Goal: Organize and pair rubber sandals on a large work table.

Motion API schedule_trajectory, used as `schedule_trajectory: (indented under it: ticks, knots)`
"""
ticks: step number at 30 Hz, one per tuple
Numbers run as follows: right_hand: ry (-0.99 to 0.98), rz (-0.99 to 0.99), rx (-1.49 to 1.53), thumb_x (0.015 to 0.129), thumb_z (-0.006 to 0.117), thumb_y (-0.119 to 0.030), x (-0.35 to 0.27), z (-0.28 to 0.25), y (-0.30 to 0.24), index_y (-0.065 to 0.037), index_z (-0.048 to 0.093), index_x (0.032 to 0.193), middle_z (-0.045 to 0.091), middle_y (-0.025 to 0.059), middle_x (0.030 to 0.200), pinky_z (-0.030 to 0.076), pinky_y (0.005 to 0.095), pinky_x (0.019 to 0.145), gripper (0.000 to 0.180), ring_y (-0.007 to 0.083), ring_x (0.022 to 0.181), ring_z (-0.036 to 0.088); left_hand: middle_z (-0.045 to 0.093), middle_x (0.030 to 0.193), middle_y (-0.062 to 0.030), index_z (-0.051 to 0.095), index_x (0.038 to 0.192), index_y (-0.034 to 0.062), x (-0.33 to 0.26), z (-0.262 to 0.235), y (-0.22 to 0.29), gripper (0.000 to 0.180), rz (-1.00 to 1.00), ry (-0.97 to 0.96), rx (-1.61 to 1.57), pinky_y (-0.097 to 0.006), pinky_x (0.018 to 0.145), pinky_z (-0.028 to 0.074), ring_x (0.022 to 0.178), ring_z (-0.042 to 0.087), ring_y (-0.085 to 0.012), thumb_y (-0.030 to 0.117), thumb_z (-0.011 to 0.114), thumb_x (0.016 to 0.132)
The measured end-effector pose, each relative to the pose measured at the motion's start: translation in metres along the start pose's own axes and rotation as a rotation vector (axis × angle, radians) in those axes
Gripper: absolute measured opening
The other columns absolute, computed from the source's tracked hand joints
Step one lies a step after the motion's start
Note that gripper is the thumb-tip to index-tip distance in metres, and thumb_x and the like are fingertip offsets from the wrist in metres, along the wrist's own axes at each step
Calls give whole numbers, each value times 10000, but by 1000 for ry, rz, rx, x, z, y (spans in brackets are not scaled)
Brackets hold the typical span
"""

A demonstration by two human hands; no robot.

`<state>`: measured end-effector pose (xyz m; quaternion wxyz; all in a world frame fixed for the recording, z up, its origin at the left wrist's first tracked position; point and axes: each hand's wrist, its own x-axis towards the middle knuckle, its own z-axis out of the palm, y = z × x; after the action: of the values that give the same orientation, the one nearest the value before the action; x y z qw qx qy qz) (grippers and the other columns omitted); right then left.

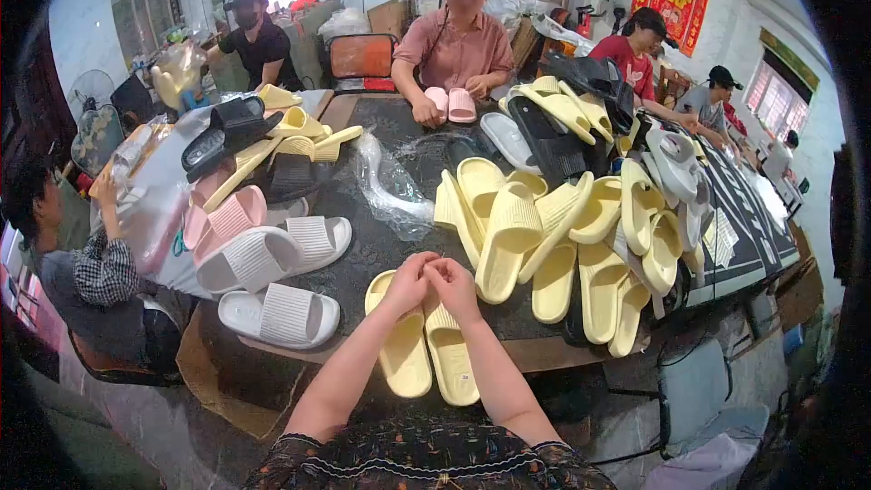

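Observation:
A pair of pale yellow slippers lies side by side at the table's front edge right before me, the left slipper (405, 365) and the right slipper (452, 365) with their heels toward me. Over their strap ends, my left hand (411, 283) and my right hand (453, 289) meet, fingertips together. Both have curled, closed fingers; whatever may be pinched between them is too small or hidden to make out. My hands and wrists cover part of the slippers' straps. Just beyond lies a crumpled clear plastic bag (392, 186).
Yellow slippers (510, 240) are heaped to the right, with black slippers (544, 138) among them. White slippers (279, 316), pink slippers (227, 218) and black slippers (227, 134) lie left. Across the table a person holds pink slippers (451, 104); several others sit around. A chair (694, 399) stands lower right.

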<state>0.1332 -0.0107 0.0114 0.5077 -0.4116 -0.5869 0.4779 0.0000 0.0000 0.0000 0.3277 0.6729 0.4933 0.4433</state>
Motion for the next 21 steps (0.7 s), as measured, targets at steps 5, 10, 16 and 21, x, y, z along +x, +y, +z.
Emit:
schedule_trajectory:
  ticks: [5, 10, 16, 21]
  knots:
    - [69, -48, 44, 852, 634, -84, 2, 6, 3, -16, 607, 941, 618, 6, 847, 461, 203, 681, 115, 54, 747, 553, 599, 1078, -126, 560, 1110, 17, -6, -5, 16, 280, 1, 22, -69, -345, 877, 455, 995, 582, -254, 44, 528, 833]
    - [8, 2, -4, 866, 621, -105, 1, -3, 4, -15, 618, 919, 619, 14, 840, 461, 216, 682, 105, 67, 773, 563, 591, 1076, -126, 564, 1105, 22, -1, 3, 10, 280, -46, -8, -125, -327, 876, 452, 1003, 571, -245, 44, 528, 829]
    - [25, -87, -43, 798, 710, -184, -3, 7, -17, -22, 640, 912, 609, 5, 774, 460, 236, 663, 210, 82, 717, 549, 580, 1084, -100, 557, 1117, 3, -5, 10, -32, 300, -133, 53, -466, -320, 904, 452, 1026, 549, -194, 40, 545, 819]
    - [44, -48, -59, 867, 623, -155, -5, -2, -11, -17, 624, 909, 607, 4, 791, 449, 227, 658, 144, 65, 716, 533, 610, 1005, -104, 588, 1069, 27, -1, 5, 2, 256, 14, 24, -84, -311, 839, 467, 948, 582, -215, 31, 555, 816]
